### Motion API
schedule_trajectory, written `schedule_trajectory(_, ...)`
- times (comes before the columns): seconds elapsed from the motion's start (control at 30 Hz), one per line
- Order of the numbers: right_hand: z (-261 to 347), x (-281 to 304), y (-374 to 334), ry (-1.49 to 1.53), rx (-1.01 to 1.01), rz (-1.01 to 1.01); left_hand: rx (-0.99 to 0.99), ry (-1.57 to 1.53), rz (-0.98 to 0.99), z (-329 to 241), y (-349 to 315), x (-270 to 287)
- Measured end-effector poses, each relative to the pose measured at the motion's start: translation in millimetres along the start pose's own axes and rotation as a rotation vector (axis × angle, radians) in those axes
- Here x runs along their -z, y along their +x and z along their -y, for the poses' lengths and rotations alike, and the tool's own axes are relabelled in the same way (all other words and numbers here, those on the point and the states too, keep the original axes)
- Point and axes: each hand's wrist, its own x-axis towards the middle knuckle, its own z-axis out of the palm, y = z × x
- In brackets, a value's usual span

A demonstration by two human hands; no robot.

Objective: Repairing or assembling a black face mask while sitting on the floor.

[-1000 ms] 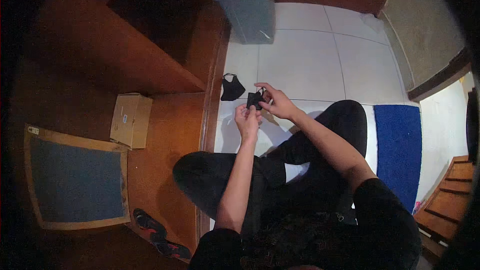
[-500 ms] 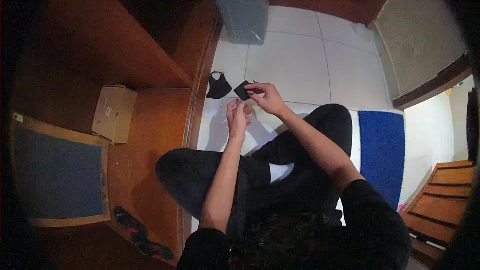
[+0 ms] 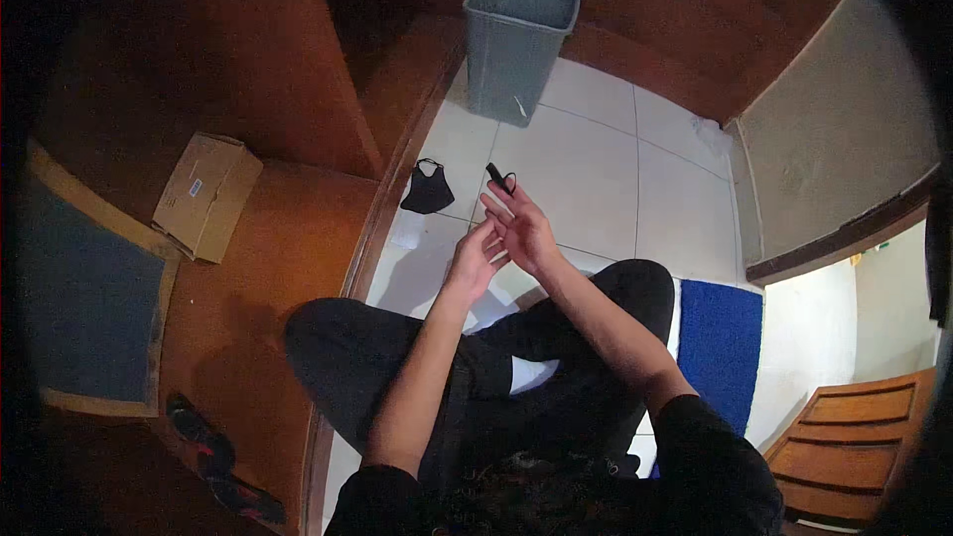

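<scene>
In front of my crossed legs, my right hand [image 3: 526,238] is raised above the floor with its palm turned up. At its fingertips is a thin, folded black face mask [image 3: 498,179], seen nearly edge-on, with an ear loop hanging out to the right. My left hand [image 3: 475,263] is just below it, its fingers stretched and touching or overlapping the right hand's lower fingers. I see nothing in the left hand. Another black face mask [image 3: 428,189] lies spread on the white tiles to the left, with its ear loops pointing away.
A grey bin [image 3: 516,50] stands at the far side. On the wooden ledge to the left are a cardboard box [image 3: 206,201] and dark sandals [image 3: 223,462]. A blue mat [image 3: 722,347] lies to the right. A small pale, see-through piece [image 3: 406,230] is on the tiles near the spread mask.
My right hand has turned palm up, tilting the folded mask from flat to edge-on. The left hand has come up against the right one. The whole view has shifted with my head.
</scene>
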Motion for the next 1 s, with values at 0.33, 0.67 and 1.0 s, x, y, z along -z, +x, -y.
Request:
schedule_trajectory(0.33, -13, -13, 38, -0.29, 0.023, -0.023, 0.141, 0.012, -0.083, -5, -1, -10)
schedule_trajectory(0.67, 157, -120, 157, -0.433, 0.464, -0.012, 0.112, 0.233, -0.168, 0, 3, -2)
schedule_trajectory(1.0, 32, 16, 139, -1.567, 0.252, 0.12, -0.036, 0.362, -0.258, 6, 3, -4)
